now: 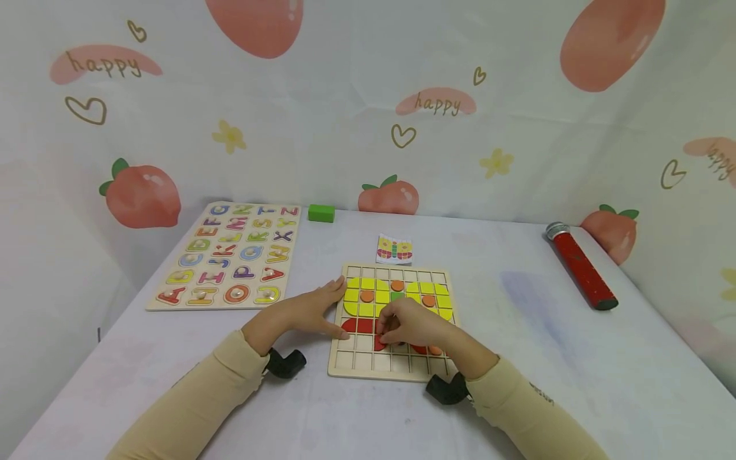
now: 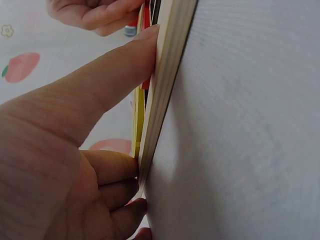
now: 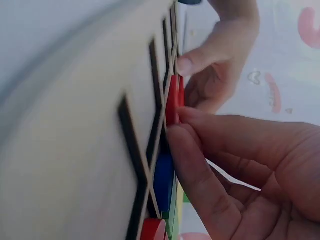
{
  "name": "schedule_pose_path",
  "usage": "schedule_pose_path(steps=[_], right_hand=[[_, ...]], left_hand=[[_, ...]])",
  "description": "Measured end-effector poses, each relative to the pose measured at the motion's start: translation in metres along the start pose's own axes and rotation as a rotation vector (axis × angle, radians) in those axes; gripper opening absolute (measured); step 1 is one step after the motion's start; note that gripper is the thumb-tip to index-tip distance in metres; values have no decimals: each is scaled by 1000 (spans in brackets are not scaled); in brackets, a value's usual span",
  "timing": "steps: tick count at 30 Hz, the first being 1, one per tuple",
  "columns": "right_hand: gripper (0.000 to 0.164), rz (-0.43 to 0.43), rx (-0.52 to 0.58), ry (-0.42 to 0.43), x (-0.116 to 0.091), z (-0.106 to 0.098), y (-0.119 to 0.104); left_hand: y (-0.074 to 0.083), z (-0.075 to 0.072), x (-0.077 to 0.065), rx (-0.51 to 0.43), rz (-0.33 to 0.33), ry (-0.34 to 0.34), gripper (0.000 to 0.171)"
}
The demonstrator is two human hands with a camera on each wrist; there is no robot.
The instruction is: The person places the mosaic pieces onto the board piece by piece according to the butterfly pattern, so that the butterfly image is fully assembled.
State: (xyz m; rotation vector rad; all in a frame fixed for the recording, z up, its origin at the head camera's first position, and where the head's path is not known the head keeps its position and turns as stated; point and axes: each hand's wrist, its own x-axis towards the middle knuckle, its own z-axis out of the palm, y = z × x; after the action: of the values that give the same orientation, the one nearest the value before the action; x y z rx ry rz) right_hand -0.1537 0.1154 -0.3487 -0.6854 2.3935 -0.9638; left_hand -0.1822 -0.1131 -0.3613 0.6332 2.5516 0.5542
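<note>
A wooden grid board [image 1: 362,363] lies on the table, bearing flat yellow tiles [image 1: 360,283], red tiles and round orange pieces [image 1: 367,296]. My left hand [image 1: 307,311] rests at its left edge with thumb and fingers spread; the thumb tip [image 2: 149,34] touches the board's rim. With thumb and fingertips, my right hand [image 1: 415,322] pinches a red tile [image 3: 172,100] in the lower middle of the grid. A blue piece [image 3: 163,180] sits beside those fingertips in the right wrist view. From the head, the right hand hides part of the pattern's centre.
Behind the board lies a small picture card [image 1: 394,250] with a butterfly pattern. A wooden alphabet board [image 1: 218,303] is at the left, with a green block [image 1: 321,213] beyond it. A red microphone-like object [image 1: 582,267] lies at the right, and a printed cloth [image 1: 345,96] hangs behind.
</note>
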Motion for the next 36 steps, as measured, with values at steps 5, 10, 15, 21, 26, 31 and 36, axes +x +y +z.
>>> schedule_pose_path(steps=[5, 10, 15, 21, 26, 31, 36], right_hand=[[4, -12, -10, -10, 0, -1, 2], [6, -3, -33, -28, -1, -3, 3], [7, -7, -74, -25, -9, -9, 1], [9, -27, -128, 46, -33, -25, 6], [16, 41, -129, 98, -62, -41, 24], [21, 161, -90, 124, -90, -48, 45], [26, 206, -45, 134, -117, -50, 63]], left_hand=[[0, 0, 0, 0, 2, 2, 104], [0, 0, 0, -7, -2, -10, 105], [-1, 0, 0, -3, -8, -17, 105], [0, 0, 1, 9, -2, -14, 106], [2, -1, 1, 13, -1, -13, 105], [0, -1, 1, 13, -3, -21, 106], [-2, 0, 1, 5, 1, -23, 106]])
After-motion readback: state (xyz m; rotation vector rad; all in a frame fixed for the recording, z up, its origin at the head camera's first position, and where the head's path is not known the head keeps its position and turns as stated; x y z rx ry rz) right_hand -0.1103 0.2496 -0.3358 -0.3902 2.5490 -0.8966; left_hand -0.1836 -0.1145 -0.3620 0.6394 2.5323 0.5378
